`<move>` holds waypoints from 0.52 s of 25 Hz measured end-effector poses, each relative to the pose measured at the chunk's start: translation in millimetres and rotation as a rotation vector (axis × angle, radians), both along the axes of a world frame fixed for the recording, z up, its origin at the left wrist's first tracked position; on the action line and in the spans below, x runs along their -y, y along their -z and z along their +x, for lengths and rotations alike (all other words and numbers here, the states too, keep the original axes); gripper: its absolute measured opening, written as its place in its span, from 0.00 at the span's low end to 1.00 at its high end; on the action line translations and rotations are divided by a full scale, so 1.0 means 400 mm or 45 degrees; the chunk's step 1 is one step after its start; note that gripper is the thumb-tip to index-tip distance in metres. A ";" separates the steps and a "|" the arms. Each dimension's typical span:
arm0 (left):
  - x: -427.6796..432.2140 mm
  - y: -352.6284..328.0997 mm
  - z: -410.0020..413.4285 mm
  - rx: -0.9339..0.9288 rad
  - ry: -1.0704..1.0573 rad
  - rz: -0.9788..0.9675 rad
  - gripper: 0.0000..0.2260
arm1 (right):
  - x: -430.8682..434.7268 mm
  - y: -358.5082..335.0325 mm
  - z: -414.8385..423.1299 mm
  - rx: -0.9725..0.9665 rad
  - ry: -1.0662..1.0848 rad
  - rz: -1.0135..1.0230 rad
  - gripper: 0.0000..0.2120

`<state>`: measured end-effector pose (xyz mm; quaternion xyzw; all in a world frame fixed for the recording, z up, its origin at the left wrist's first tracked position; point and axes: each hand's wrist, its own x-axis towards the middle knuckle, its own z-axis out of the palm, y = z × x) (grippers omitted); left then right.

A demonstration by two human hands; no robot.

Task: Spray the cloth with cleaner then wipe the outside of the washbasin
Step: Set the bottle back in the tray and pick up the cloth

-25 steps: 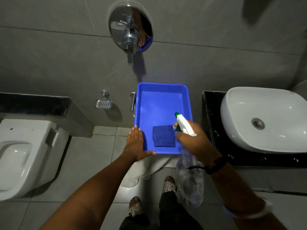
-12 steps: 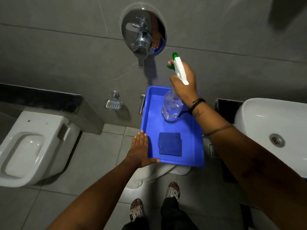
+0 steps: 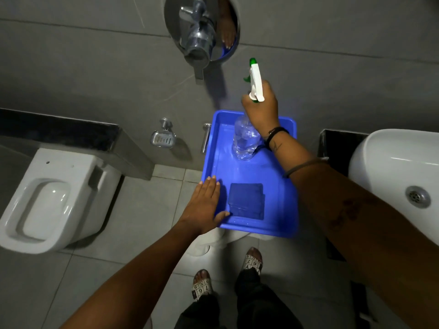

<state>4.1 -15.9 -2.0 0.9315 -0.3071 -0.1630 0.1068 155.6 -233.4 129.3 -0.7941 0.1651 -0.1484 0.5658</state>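
Right hand (image 3: 261,108) is wrapping closed around the neck of a clear spray bottle (image 3: 245,141), just under its white-and-green trigger head (image 3: 255,79). The bottle is standing upright with its base at the far end of a blue plastic tray (image 3: 288,210); cannot tell whether the base is touching the tray floor or hanging just above it.

Left hand (image 3: 205,205) is lying flat, fingers together and extended, over the tray's near-left rim, thumb reaching along the near corner; it is gripping nothing.

Folded dark blue cloth (image 3: 247,200) is lying inside the tray at its near end, just beside the left hand's thumb, well apart from the bottle.

White washbasin (image 3: 389,176) is sitting at the right edge of view on a black counter (image 3: 337,146), drain showing. White toilet (image 3: 54,198) is standing at left. A chrome soap dish (image 3: 163,137) and a chrome mixer tap (image 3: 199,36) are hanging on the grey tiled wall.
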 end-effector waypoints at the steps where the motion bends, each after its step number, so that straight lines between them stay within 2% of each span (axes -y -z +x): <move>1: 0.019 -0.008 0.009 0.022 0.022 -0.065 0.39 | 0.014 0.015 -0.019 -0.046 -0.034 -0.002 0.17; 4: 0.094 -0.013 0.046 -0.179 -0.191 -0.242 0.29 | 0.051 0.098 -0.130 -0.215 -0.066 -0.050 0.26; 6: 0.139 0.007 0.058 -0.358 -0.476 -0.326 0.23 | 0.064 0.189 -0.229 -0.425 -0.010 -0.144 0.24; 8: 0.167 0.034 0.055 -0.541 -0.745 -0.394 0.17 | 0.060 0.285 -0.327 -0.735 -0.029 -0.244 0.17; 10: 0.182 0.061 0.049 -0.728 -0.904 -0.420 0.13 | 0.039 0.347 -0.402 -0.959 -0.047 -0.228 0.14; 13: 0.194 0.091 0.048 -0.884 -1.099 -0.507 0.14 | 0.009 0.395 -0.445 -1.012 0.065 -0.075 0.15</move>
